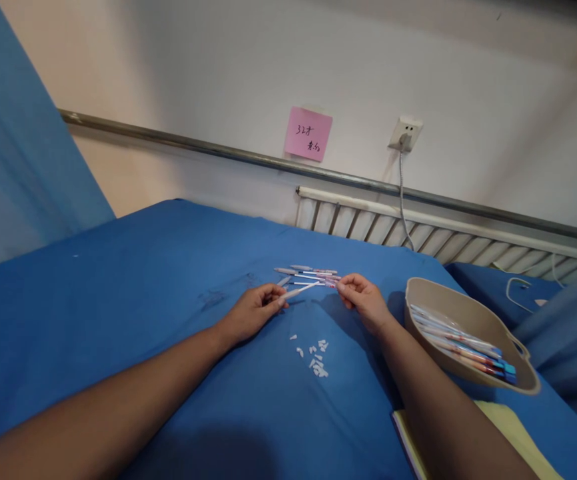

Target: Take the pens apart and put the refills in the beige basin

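Holds a pen [301, 291] across the middle of the blue counter [133, 300], just above the cloth: pinched at its 8 o'clock end between thumb and forefinger of the left hand [253, 311], and at its 2 o'clock end between the pressed-together fingers of the right hand [363, 300]. At 12 o'clock from the hands, a loose pile [311, 273] of more pens, just beside the right fingertips or touching them; cannot tell which. At 6 o'clock, a scatter of small white bits [314, 357]; at 4 o'clock, a tan basket [433, 297] with further pens inside. Likely trouble from here: a thin, smooth barrel gripped only at its two tips, so apt to slip or spring free under any pull or twist, then roll into the pile and get lost among look-alikes. Also a risk of nudging the pile with the right knuckles, so near it, and sending pens rolling toward the far edge. Could sweep the bits with either forearm, flanked as closely as that, and scatter them over the cloth or off the near edge; small enough to go missing easily.
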Motion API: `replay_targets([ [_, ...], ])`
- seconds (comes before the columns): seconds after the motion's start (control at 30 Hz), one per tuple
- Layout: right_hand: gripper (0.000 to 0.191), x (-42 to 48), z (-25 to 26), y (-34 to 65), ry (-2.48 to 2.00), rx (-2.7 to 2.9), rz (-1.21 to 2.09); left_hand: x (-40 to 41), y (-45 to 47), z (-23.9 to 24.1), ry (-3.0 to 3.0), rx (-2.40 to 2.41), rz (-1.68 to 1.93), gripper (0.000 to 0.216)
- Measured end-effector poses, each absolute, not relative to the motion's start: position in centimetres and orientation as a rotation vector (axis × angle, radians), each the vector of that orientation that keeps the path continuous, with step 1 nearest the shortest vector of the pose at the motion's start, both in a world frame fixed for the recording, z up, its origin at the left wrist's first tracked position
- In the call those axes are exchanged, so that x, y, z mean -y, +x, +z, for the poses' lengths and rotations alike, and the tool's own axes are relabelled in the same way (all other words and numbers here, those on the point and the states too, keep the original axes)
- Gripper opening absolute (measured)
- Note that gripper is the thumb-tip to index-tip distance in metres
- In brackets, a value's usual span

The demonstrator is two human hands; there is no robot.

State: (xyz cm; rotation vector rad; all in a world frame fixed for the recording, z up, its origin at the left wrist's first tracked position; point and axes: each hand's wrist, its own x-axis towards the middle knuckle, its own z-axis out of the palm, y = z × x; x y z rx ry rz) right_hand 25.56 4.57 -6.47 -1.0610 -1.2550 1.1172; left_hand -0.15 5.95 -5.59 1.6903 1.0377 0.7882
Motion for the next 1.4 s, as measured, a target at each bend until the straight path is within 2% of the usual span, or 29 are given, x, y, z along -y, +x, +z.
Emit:
replay_targets([
  [0.73,0.035,-4.3,-6.4,25.9,-1.088,1.28,1.155,-5.7,0.0,-5.3,1.726,-1.012,0.776,0.028],
  [1.4,0.032,-3.5,-5.4,23.9,-1.2,1.536,1.171,-5.2,-0.3,-4.8,1.862,-0.977,0.699,0.028],
])
